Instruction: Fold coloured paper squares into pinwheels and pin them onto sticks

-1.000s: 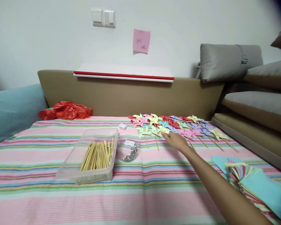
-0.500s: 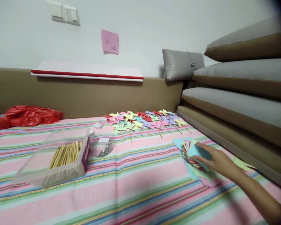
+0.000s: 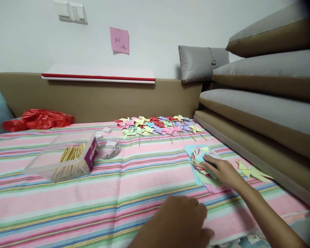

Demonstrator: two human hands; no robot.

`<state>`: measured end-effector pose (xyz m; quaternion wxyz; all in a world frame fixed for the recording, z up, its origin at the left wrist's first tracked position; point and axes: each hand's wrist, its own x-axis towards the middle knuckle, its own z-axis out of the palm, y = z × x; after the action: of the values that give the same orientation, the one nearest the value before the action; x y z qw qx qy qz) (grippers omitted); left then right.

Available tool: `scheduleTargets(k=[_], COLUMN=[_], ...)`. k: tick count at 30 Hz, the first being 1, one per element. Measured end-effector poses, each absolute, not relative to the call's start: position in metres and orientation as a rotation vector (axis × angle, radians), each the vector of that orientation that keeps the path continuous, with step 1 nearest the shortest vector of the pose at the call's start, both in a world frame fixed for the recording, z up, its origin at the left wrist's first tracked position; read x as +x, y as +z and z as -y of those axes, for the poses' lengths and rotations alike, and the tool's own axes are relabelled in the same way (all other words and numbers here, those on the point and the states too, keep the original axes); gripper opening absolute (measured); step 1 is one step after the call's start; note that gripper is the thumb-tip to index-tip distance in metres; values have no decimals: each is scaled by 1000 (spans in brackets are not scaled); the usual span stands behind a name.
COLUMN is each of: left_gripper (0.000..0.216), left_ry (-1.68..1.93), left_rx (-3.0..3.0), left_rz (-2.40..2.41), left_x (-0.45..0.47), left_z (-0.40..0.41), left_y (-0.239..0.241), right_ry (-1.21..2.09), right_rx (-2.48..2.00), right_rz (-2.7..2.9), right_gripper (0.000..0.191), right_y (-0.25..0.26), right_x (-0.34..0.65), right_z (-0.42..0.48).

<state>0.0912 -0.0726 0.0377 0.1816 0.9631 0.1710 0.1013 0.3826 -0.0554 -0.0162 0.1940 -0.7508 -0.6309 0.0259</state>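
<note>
My right hand (image 3: 222, 172) rests on a fanned stack of coloured paper pieces (image 3: 197, 159), its fingers and thumb stretched out and slightly apart over a light blue piece on top. Larger blue, green and pink sheets (image 3: 196, 175) lie beneath the stack. My left hand (image 3: 178, 220), somewhat blurred, is low in the middle, above the striped cloth (image 3: 93, 210). Its fingers curl loosely with the thumb apart, and nothing shows between them. Two or so yellow-green paper pieces (image 3: 255, 172) lie right of my right wrist.
Finished paper pinwheels (image 3: 157, 129) on sticks lie at the back. A clear plastic box (image 3: 54, 162) holds short wooden sticks (image 3: 73, 153); beside it sits a clear tub of small metal pieces (image 3: 112, 151). Stacked cushions (image 3: 260, 127) border the right, and a red plastic bag (image 3: 46, 119) the back left.
My left hand has come into view from below. My right hand stays at the paper stack, with thumb and fingers closer together. The view has tilted slightly down.
</note>
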Motion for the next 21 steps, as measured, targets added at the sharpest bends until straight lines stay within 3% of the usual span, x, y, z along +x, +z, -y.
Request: scheduleTargets(k=[3,8,21], left_gripper=[25,45,63], left_ry=[255,394,672], left_rx=[2915,2914,3140], left_rz=[-565,-708,-610], left_x=[124,166,209], left_z=[60,42,34], left_y=[21,-15,-50], right_ry=[73,77,60], right_rx=[-2100,-2104,-2094], right_rz=[1773,1778,1573], right_gripper=[44,48,45], right_y=[-17,-15,-12], right_x=[383,382,387], right_z=[57,58,57])
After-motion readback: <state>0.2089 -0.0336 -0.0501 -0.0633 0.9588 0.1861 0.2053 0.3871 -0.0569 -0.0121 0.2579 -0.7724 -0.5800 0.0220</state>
